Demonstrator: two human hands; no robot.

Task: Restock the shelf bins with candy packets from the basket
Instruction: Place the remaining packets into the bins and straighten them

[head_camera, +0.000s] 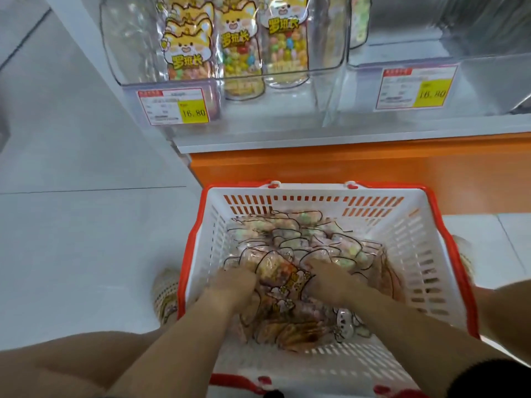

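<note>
A white basket (pixel 408 242) with a red rim stands on the floor below me, holding several clear candy packets (pixel 304 237). Both my hands are down in it. My left hand (pixel 234 285) and my right hand (pixel 330 280) grip the two ends of one candy packet (pixel 283 275) with a yellow cartoon label, on top of the heap. Above, a clear shelf bin (pixel 129 47) holds a few upright packets (pixel 186 50) of the same candy. A second clear bin (pixel 474 67) to its right shows nothing inside.
Yellow price tags reading 16.80 (pixel 194 112) hang on the bin fronts. An orange shelf base (pixel 344 168) runs behind the basket. White floor tiles (pixel 86 239) spread to the left. My slippered feet (pixel 166 294) flank the basket.
</note>
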